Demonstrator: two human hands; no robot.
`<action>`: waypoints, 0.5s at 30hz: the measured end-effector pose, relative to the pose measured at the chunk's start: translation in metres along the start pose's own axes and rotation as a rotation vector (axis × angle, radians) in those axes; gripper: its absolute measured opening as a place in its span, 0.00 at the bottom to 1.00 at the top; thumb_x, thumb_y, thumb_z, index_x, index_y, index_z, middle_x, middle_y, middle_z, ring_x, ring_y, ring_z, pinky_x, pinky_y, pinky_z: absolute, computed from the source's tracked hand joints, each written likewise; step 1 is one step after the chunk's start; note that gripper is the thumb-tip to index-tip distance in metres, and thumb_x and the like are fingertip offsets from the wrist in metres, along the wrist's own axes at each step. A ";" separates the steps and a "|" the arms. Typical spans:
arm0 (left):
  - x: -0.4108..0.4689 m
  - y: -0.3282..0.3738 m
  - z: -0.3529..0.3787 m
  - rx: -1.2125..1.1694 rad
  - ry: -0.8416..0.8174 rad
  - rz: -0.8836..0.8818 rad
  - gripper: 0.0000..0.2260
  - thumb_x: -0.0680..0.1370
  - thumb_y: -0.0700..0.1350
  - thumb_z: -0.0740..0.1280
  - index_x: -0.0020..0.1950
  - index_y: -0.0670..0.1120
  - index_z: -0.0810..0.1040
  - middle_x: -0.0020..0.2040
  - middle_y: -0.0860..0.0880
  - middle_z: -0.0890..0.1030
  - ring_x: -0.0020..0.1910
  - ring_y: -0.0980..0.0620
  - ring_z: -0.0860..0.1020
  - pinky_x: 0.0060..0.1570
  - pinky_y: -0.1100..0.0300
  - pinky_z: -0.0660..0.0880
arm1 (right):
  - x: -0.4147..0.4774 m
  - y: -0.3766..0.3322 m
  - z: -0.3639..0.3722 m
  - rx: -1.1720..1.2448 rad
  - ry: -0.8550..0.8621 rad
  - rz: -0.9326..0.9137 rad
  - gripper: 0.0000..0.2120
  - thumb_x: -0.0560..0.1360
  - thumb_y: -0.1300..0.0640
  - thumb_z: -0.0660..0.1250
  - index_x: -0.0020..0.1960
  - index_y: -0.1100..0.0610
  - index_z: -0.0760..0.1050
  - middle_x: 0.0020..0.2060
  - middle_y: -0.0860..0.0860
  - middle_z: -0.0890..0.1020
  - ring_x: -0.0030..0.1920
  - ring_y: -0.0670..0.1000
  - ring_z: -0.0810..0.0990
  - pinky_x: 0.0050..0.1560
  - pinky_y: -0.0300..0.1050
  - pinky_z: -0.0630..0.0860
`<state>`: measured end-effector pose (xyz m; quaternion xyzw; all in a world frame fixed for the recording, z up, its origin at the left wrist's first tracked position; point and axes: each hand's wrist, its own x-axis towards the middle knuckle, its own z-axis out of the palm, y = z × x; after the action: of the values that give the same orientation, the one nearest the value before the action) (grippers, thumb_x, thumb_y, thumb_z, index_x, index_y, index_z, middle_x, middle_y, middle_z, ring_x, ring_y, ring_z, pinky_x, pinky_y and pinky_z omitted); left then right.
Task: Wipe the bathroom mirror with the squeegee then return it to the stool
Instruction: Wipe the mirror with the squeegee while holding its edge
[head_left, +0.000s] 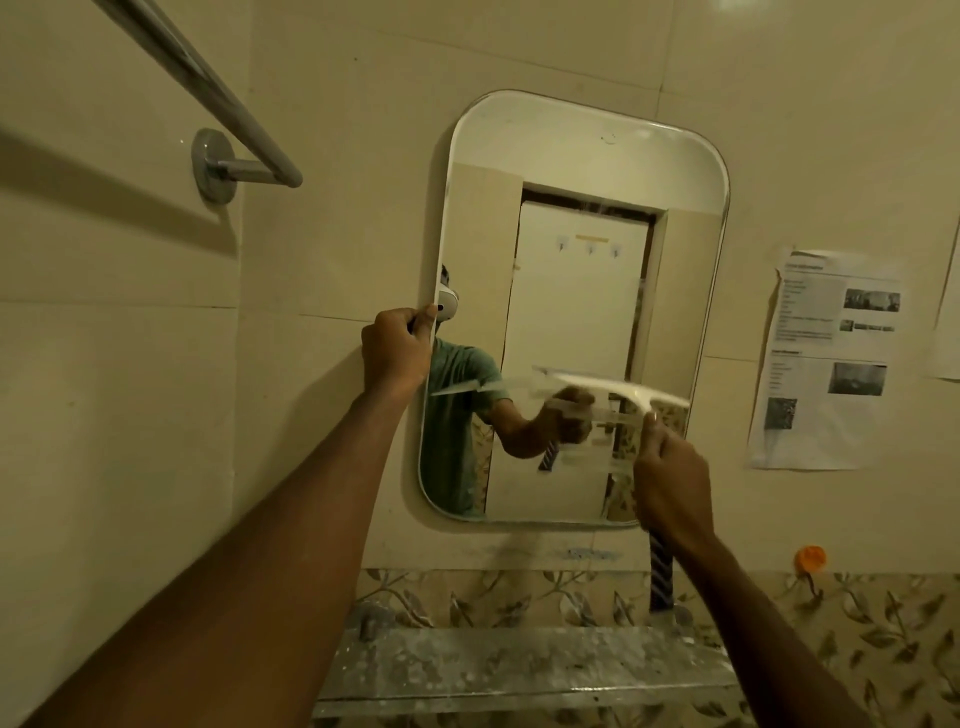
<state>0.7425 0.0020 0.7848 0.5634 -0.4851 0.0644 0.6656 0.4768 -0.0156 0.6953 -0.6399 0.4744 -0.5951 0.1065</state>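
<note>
Hands: left hand curled round the left edge of the mirror, about mid-height. I judge it a brace, so the glass does not rock under blade pressure. Right hand wrapped round the dark striped handle of the squeegee, low on the mirror's right side; the handle end pokes out below the fist.

Blade: pale, lying roughly level across the lower glass, its right end near the mirror's right edge. It is blurred, so I cannot tell whether the rubber touches. A level blade with the handle down suits a downward pull.

Judgement: the wiping step is in hand, on the lower glass. Stool not in view — return not begun.

Risk: a spattered shelf sits just below the mirror — the handle end could knock it at the bottom of a stroke.
</note>
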 end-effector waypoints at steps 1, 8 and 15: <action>0.000 0.001 -0.001 0.003 -0.004 -0.005 0.18 0.82 0.51 0.62 0.46 0.37 0.81 0.41 0.40 0.82 0.37 0.46 0.77 0.36 0.57 0.70 | 0.012 -0.017 -0.004 0.009 0.013 -0.053 0.23 0.84 0.49 0.49 0.40 0.60 0.73 0.30 0.55 0.76 0.26 0.51 0.73 0.24 0.42 0.71; -0.001 0.004 -0.003 0.026 -0.019 -0.008 0.18 0.82 0.51 0.61 0.45 0.38 0.81 0.36 0.46 0.76 0.35 0.50 0.72 0.29 0.61 0.62 | 0.026 -0.062 0.026 -0.059 0.030 -0.172 0.21 0.84 0.49 0.48 0.37 0.54 0.70 0.28 0.50 0.74 0.25 0.47 0.71 0.22 0.37 0.69; -0.003 0.006 -0.004 -0.008 -0.034 -0.026 0.18 0.82 0.50 0.62 0.45 0.37 0.81 0.37 0.45 0.77 0.37 0.50 0.73 0.34 0.61 0.64 | -0.071 -0.002 0.064 -0.123 -0.067 -0.019 0.20 0.83 0.49 0.49 0.39 0.53 0.72 0.28 0.49 0.75 0.27 0.46 0.73 0.24 0.36 0.64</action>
<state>0.7397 0.0092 0.7871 0.5679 -0.4893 0.0442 0.6604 0.5443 0.0102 0.6324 -0.6692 0.5001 -0.5441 0.0774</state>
